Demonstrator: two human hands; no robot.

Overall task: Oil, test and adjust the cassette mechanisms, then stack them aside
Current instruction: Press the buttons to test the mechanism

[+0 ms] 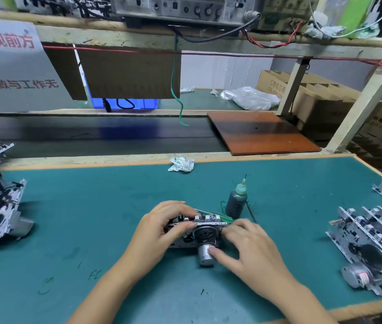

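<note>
I see both hands on one cassette mechanism [197, 232] at mid-mat, long axis running left to right. The left hand [162, 226] pinches its left end; the right hand [248, 247] rests spread fingers on the motor can and right edge. Just behind stands the oil bottle [236, 203]; a screwdriver [215, 215] seemingly lies half hidden.

2 bare forearms, left grip [162, 226] and right grip [253, 250] ungloved, sleeveless
</note>
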